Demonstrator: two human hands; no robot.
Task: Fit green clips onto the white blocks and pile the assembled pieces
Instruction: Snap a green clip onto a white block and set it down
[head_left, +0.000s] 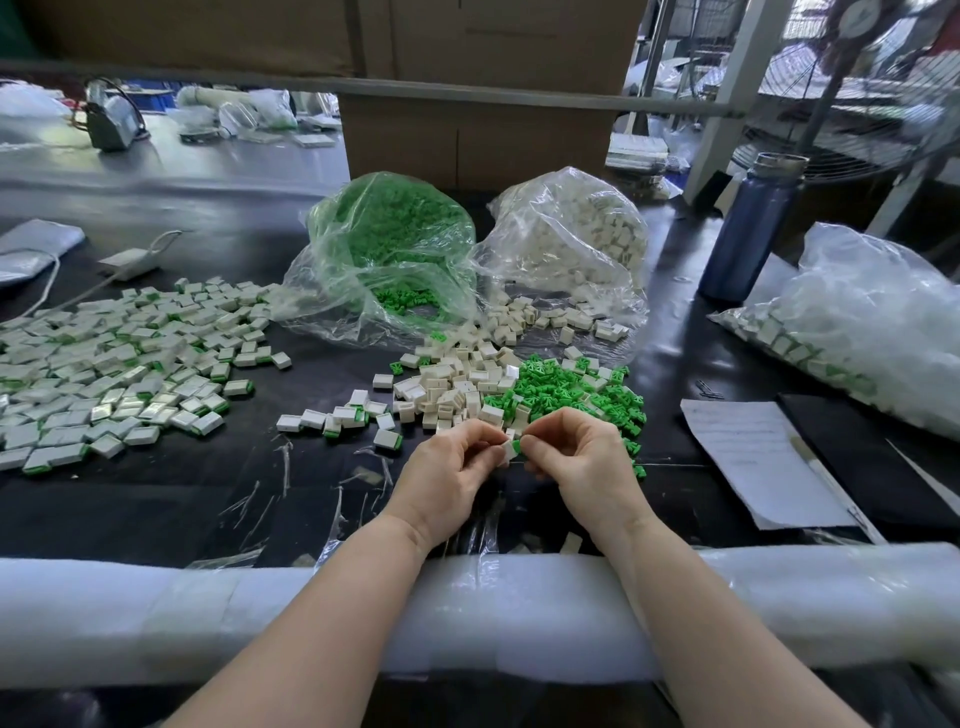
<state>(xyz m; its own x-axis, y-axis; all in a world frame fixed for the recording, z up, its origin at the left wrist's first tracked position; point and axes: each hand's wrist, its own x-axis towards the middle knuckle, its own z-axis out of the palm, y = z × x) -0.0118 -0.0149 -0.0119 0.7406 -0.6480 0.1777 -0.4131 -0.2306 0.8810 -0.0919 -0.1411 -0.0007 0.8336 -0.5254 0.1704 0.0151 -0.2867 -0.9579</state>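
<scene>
Left hand (451, 467) pinches a small white plastic block (505, 450); right hand (574, 457) pinches a green plastic clip (517, 446) against its 3 o'clock end, low centre over the black table (156, 499). Seating unclear. Advice: keep clip square, press evenly until flush. Then toss to 9 o'clock, the spread of assembled white-and-green pieces (119, 364).

Left hand (451, 467) and right hand (576, 460) meet — fingertips pinched together, forearms converging.
</scene>
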